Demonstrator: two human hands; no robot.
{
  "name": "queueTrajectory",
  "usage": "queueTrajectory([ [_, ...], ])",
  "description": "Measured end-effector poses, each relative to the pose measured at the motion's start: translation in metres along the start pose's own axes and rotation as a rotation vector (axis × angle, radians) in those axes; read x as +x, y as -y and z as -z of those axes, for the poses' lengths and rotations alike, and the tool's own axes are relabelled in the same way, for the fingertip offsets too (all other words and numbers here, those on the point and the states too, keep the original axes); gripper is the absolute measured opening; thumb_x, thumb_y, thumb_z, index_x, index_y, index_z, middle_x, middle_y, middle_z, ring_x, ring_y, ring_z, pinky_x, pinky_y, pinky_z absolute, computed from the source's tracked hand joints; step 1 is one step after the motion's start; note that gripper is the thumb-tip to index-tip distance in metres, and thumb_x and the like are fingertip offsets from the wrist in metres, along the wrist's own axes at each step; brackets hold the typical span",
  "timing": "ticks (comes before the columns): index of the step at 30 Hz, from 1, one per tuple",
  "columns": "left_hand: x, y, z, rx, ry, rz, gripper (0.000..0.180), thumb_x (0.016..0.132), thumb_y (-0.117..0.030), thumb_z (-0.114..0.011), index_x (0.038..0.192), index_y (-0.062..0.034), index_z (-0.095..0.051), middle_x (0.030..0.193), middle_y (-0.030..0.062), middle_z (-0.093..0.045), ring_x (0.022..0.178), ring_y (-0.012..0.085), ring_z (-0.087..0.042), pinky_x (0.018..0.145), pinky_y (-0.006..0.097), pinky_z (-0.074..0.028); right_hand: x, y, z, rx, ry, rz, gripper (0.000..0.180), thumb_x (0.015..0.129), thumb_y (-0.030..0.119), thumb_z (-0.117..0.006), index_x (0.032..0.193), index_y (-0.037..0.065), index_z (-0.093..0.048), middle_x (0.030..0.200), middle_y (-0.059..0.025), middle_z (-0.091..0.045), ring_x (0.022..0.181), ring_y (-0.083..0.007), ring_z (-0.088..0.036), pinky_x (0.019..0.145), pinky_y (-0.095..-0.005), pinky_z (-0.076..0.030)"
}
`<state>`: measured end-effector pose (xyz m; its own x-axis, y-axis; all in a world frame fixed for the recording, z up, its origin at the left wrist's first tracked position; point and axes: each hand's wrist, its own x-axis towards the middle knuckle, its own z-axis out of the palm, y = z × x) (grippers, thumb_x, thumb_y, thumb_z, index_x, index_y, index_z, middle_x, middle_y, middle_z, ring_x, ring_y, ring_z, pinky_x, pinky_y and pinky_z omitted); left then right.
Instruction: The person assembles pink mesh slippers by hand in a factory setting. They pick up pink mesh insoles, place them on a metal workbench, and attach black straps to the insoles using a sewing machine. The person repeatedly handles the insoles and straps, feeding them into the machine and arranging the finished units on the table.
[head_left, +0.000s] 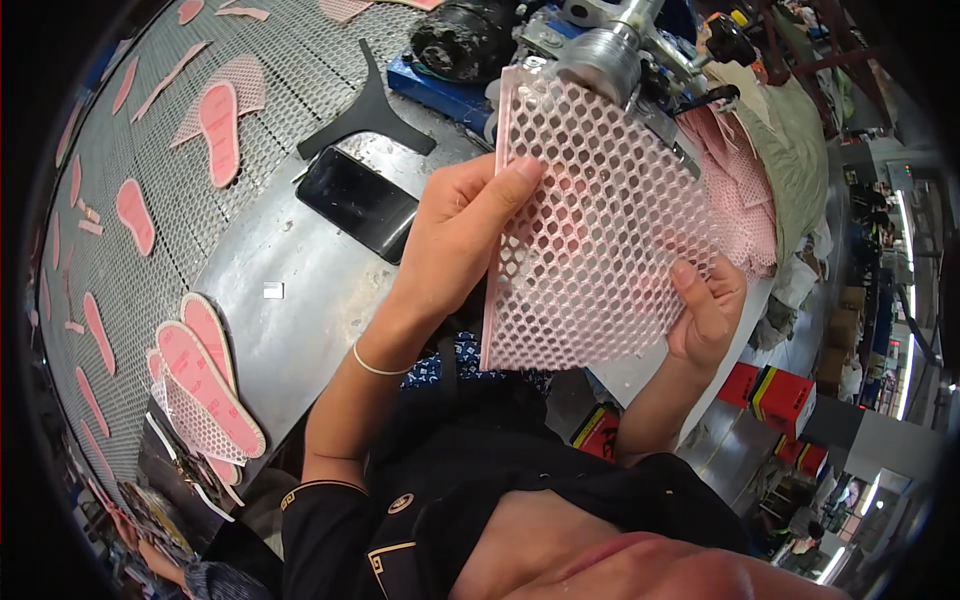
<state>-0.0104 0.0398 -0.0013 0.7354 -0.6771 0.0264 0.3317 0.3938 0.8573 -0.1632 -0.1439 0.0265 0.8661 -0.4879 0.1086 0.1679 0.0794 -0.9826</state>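
A pale pink mesh fabric piece point(600, 230) with rows of holes is stretched up between both hands, in front of a machine. My left hand point(465, 225) pinches its left edge, which has a straight pink border, with the thumb lying on the near face. My right hand point(708, 315) grips the lower right edge between thumb and fingers. Just above the mesh's top edge sits the machine's round metal head point(605, 65), and the mesh hides part of the machine. A black phone point(358, 203) rests on the metal table left of my left hand.
Pink insoles point(220, 130) are spread over a perforated conveyor belt point(290, 60) at the left. Stacked insoles point(205, 375) lie at the table's near left. A black forked strip point(370, 115) is beyond the phone. Pink mesh pieces point(735, 190) pile up at right, near red boxes point(780, 400).
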Motion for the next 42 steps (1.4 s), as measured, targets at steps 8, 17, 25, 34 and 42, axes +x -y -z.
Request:
queueTrajectory([
  [8, -0.007, 0.014, -0.011, -0.126, -0.021, 0.09, 0.038, 0.099, -0.034, -0.049, 0.088, -0.0002, -0.063, 0.079, -0.0027, -0.059, 0.069, 0.002, -0.05, 0.059, 0.021, -0.039, -0.024, -0.008, 0.009, 0.022, 0.042, -0.019, 0.03, 0.084, 0.004, -0.061, 0.109, -0.014, -0.06, 0.101, -0.0172, -0.067, 0.088, -0.017, -0.064, 0.08, -0.0263, -0.048],
  [17, 0.01, 0.022, -0.035, -0.128, 0.004, 0.1, 0.046, 0.101, -0.034, -0.044, 0.064, -0.0069, -0.053, 0.06, -0.0075, -0.048, 0.055, -0.0001, -0.039, 0.049, 0.021, -0.031, -0.044, -0.008, 0.019, -0.052, -0.159, 0.054, 0.038, 0.083, 0.007, -0.064, 0.113, -0.015, -0.057, 0.105, -0.0198, -0.066, 0.093, -0.0211, -0.064, 0.087, -0.0301, -0.048],
  [25, 0.012, 0.007, -0.022, -0.17, -0.081, 0.064, 0.038, 0.099, -0.03, -0.047, 0.081, 0.0007, -0.06, 0.075, 0.0028, -0.061, 0.063, 0.006, -0.054, 0.058, 0.022, -0.042, -0.037, -0.004, 0.002, -0.068, -0.136, 0.101, 0.035, 0.083, 0.004, -0.062, 0.113, -0.014, -0.059, 0.103, -0.0177, -0.066, 0.089, -0.0177, -0.064, 0.082, -0.027, -0.047],
  [34, -0.025, -0.029, 0.015, -0.006, -0.305, -0.077, 0.024, 0.09, -0.022, -0.064, 0.084, 0.0014, -0.066, 0.074, 0.0032, -0.065, 0.061, 0.0059, -0.058, 0.054, 0.019, -0.044, 0.015, -0.003, -0.067, -0.179, 0.011, -0.034, 0.024, 0.088, 0.007, -0.064, 0.106, -0.008, -0.065, 0.091, -0.0063, -0.068, 0.077, -0.0063, -0.06, 0.07, -0.0186, -0.045],
  [42, -0.083, 0.005, -0.002, -0.011, -0.27, 0.135, 0.025, 0.093, -0.021, -0.06, 0.103, 0.0023, -0.061, 0.088, 0.0066, -0.065, 0.065, 0.0098, -0.06, 0.059, 0.023, -0.05, 0.027, 0.004, -0.078, -0.363, -0.012, -0.026, 0.016, 0.088, 0.006, -0.066, 0.097, -0.007, -0.067, 0.078, -0.003, -0.068, 0.065, -0.0022, -0.057, 0.059, -0.0142, -0.041],
])
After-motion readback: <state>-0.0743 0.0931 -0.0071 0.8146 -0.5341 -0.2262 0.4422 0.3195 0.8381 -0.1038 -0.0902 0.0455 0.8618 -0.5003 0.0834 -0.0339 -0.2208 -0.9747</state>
